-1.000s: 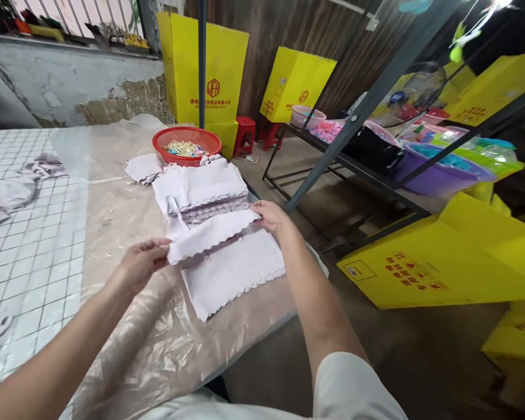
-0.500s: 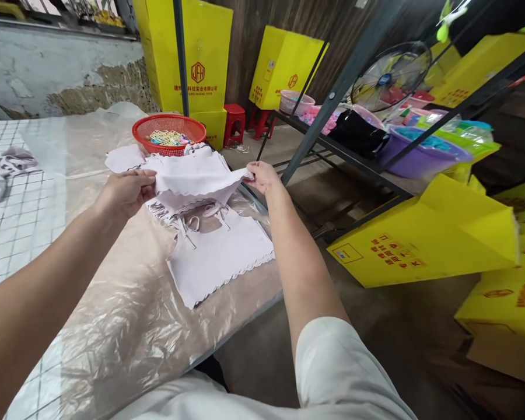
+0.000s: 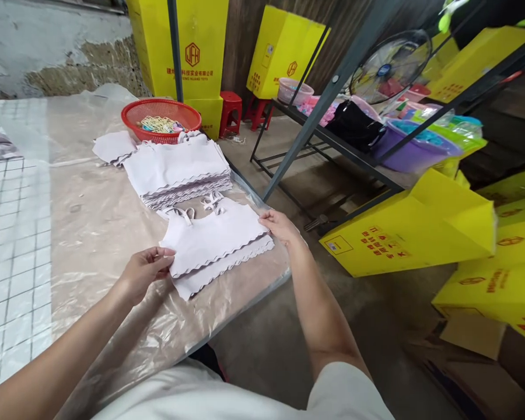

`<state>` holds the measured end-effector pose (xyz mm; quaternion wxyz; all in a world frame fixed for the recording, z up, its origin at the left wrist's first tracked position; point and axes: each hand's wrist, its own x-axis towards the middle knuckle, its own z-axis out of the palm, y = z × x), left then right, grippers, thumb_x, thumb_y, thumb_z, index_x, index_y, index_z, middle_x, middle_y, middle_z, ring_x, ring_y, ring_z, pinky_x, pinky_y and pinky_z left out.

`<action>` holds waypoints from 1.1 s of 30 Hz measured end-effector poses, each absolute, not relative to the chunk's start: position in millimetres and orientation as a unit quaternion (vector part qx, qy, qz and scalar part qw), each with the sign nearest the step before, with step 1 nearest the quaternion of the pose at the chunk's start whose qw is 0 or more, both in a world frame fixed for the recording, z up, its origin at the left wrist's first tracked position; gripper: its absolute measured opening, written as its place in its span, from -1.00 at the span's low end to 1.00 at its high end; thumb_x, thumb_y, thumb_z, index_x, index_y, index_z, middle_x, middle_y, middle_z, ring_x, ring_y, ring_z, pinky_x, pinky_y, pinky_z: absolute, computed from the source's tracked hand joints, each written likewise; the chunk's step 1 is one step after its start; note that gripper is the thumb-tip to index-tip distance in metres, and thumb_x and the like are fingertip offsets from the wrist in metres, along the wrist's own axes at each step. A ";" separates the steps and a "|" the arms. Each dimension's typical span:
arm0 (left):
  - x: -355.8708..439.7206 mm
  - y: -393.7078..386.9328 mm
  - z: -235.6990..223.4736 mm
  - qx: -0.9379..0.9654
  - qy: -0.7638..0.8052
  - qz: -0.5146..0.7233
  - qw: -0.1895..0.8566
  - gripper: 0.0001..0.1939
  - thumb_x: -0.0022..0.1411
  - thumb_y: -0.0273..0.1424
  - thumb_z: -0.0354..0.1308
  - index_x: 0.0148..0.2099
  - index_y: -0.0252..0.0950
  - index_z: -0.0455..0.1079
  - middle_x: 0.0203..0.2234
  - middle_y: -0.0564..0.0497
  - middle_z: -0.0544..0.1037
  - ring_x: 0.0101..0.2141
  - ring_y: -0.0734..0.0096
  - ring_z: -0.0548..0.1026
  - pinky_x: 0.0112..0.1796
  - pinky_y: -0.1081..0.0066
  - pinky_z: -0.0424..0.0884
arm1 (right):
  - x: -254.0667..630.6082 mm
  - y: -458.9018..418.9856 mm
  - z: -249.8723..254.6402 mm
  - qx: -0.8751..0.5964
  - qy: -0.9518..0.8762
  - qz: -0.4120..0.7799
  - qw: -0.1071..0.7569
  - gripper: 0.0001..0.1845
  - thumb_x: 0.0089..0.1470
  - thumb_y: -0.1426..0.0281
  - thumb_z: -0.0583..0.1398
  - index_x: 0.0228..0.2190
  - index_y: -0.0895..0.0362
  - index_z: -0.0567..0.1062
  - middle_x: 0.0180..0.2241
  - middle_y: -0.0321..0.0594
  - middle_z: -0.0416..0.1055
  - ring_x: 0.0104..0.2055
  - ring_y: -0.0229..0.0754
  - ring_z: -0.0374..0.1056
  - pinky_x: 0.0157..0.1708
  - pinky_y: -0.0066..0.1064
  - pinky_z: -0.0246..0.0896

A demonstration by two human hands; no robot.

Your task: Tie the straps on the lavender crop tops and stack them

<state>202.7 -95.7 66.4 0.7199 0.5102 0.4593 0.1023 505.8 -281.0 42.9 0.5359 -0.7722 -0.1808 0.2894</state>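
Both hands pinch a pale lilac cloth piece (image 3: 216,236) with a wavy edge and thin ties at its far side. My left hand (image 3: 147,269) grips its left side between thumb and fingers. At its right corner, my right hand (image 3: 282,226) is closed on the edge. Beneath it lies a similar cloth piece (image 3: 227,270), whose wavy border shows nearer to me. Just beyond is a thick stack of matching cloth pieces (image 3: 177,166). A smaller folded cloth (image 3: 114,147) lies left of the stack.
A red mesh basket (image 3: 133,112) with string-like items stands behind the stack. Clear plastic sheeting (image 3: 100,233) covers the table. To the right are a metal rack (image 3: 315,125) holding basins, a fan (image 3: 387,69), and several yellow cartons (image 3: 402,233).
Both hands have come down and nearer to me from the stack, bringing the cloth piece onto the one in front. The stack's top is now uncovered, and the view has shifted slightly.
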 end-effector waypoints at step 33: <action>180.6 -124.7 34.7 0.878 0.324 0.083 0.343 -0.82 0.20 -0.30 0.08 -0.28 -0.23 0.47 -0.45 -0.03 0.57 -0.43 0.24 0.50 -0.41 0.37 0.34 | 498.4 -310.7 30.1 -0.905 -0.334 0.061 0.256 -0.86 0.06 0.30 0.20 -0.38 0.09 0.52 -0.28 -0.17 0.44 -0.30 -0.15 0.38 -0.21 -0.31 0.30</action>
